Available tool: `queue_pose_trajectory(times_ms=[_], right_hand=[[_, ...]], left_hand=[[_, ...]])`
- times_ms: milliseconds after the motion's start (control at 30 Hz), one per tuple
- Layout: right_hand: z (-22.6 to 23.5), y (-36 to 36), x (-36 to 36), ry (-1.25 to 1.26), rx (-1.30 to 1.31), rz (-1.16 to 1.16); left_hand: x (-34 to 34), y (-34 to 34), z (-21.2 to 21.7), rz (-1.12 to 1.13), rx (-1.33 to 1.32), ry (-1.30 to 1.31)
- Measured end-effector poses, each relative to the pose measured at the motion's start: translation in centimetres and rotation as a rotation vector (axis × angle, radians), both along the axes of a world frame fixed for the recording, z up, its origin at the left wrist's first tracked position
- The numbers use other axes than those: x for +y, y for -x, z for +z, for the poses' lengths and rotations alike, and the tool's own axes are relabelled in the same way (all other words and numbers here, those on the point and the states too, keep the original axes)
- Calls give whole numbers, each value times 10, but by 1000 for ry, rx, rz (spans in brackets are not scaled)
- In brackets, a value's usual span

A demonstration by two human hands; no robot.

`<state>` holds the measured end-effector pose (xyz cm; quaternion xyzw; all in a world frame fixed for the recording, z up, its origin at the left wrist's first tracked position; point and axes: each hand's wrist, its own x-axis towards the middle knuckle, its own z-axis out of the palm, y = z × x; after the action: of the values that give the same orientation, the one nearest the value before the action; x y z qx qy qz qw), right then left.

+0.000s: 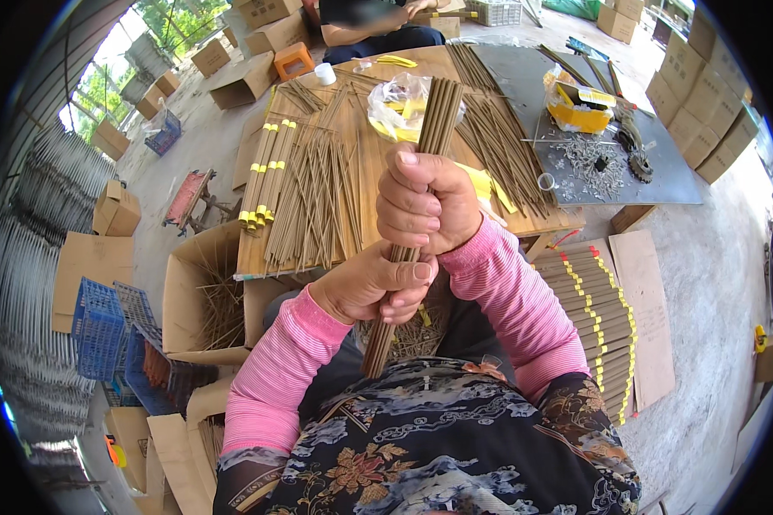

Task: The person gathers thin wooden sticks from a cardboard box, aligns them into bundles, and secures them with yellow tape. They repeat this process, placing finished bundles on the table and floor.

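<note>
Upright in front of me, leaning slightly, is a bundle of thin brown sticks (441,112) that look like incense sticks. My right hand (429,204) is wrapped round its upper middle. Just below, my left hand (376,285) grips the same bundle, and the two hands touch. The bundle's lower end shows beneath the left hand, above my lap. On the wooden table (361,64) behind my hands lie loose brown sticks (313,202) and, to their left, several bundles with yellow bands (266,176). More loose sticks (502,150) lie to the right.
A plastic bag (395,96) with yellow strips lies beyond my hands. The grey board (670,163) at right carries a yellow box (580,107) and small scattered pieces (588,167). Banded bundles (588,318) lie low right; an open carton (185,300) stands left. Another person (378,34) sits opposite.
</note>
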<state>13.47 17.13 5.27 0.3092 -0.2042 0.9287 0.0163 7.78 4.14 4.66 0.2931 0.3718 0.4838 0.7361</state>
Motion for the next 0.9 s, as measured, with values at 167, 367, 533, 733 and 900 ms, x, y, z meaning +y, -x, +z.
queue_pose_trajectory(times_ms=[167,367,533,733,900], right_hand=[[-5,16,6,-225,-130,-350],[-41,-4,-25,-655,-309,-297],[-73,-5,-73,-835,-502,-274],[-73,-13,-71,-873,-536,-100],[-78,-15,-74,-891,-591,-77]], left_hand=[[-4,6,-4,240,32,-52],[-18,40,-4,698,80,-433],[-19,44,-10,825,20,-417],[-26,73,0,877,-83,-477],[-30,77,-2,925,-67,-465]])
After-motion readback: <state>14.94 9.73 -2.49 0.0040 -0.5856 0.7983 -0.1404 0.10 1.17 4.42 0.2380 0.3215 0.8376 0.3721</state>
